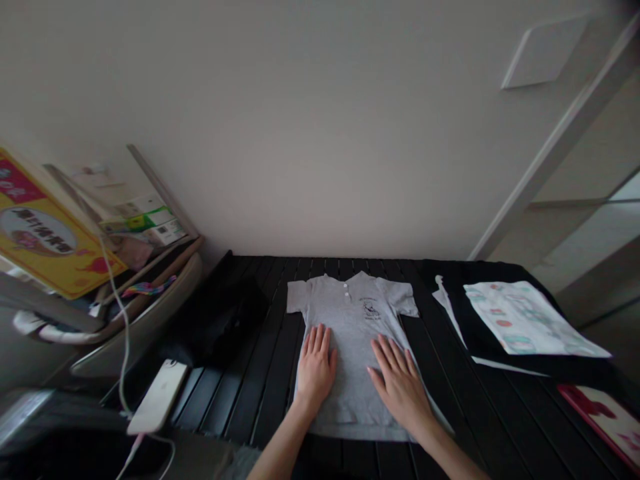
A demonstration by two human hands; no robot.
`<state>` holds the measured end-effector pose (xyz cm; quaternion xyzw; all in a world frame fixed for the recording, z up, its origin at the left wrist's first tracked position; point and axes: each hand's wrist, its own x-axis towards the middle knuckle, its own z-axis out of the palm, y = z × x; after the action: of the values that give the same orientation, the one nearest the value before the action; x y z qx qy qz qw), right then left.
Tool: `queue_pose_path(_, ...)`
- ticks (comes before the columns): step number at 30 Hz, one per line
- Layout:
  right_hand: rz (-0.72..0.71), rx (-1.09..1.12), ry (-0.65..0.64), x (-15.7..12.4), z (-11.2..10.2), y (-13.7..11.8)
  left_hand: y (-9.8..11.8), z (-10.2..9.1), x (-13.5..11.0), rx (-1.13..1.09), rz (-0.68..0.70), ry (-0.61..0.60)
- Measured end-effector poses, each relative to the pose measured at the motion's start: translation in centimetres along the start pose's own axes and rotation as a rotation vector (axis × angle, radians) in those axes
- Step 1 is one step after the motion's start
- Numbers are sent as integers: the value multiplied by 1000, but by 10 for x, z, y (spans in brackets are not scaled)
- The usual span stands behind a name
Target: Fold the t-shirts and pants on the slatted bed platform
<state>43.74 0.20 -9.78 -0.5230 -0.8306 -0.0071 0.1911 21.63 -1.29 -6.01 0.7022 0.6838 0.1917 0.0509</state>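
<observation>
I am watching through the head camera, looking down at a grey short-sleeved T-shirt (353, 313) laid flat and face up on a black slatted worktop (240, 407). Its collar points toward the wall, and its sleeves spread out to either side. A small dark printed design sits on the chest, and pale buttons run down a short placket at the neck.

Two bare forearms reach in from the bottom of my view. The person's left hand (315, 367) rests palm down on the lower half of the T-shirt, left of centre. The right hand (400, 390) rests palm down on the same half, right of centre, angled inward. The fingers (316, 340) of both hands lie flat and slightly spread on the fabric, holding nothing (no pinch or grip shows).

Left of the T-shirt lies a soft black bag (220, 320), and beyond it a white rectangular device (157, 397) with a thin white cable (124, 320). Farther left, a yellow printed card (45, 230) leans at a tilt. Right of the T-shirt lies a black cloth (450, 287) with a white patterned sheet (530, 319) on top. Farther right, near the worktop's corner, is a red-and-white printed booklet (600, 423).
</observation>
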Motion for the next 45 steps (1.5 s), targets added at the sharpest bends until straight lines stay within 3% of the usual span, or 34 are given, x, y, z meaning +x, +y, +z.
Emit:
queue_pose_path(3,68,-4,60,-3,-2,-10,1,3,-3,-64,-41,15)
queue_pose_path(6,100,48,90,-2,-12,-30,-4,-1,3,-178,-167,122)
queue_pose_path(9,-43,192,-11,-3,-34,-64,-18,-11,24,-162,-350,224)
queue_pose_path(12,-268,345,-172,-11,-47,-106,-37,-17,54,-30,-516,167)
queue_pose_path(15,-463,401,-261,-27,-32,-144,-56,-17,76,42,-562,22)
queue_pose_path(19,-390,287,-191,-50,9,-170,-72,-15,85,44,-482,-59)
queue_pose_path(22,-394,265,-105,-57,20,-170,-74,-17,84,30,-449,-42)
queue_pose_path(26,-292,283,-31,-58,3,-161,-61,-25,89,1,-456,35)
queue_pose_path(29,-168,313,-5,-62,-18,-153,-38,-35,101,-86,-423,89)
queue_pose_path(33,-52,307,6,-74,-31,-142,4,-40,125,-256,-236,100)
queue_pose_path(36,32,243,54,-85,-21,-132,33,-24,138,-344,-137,68)
queue_pose_path(39,83,102,166,-94,3,-117,51,8,137,-333,-79,-49)
queue_pose_path(42,-13,-31,265,-102,23,-99,60,40,126,-201,30,-124)
queue_pose_path(45,-104,-57,304,-101,20,-86,61,52,117,-121,111,-109)
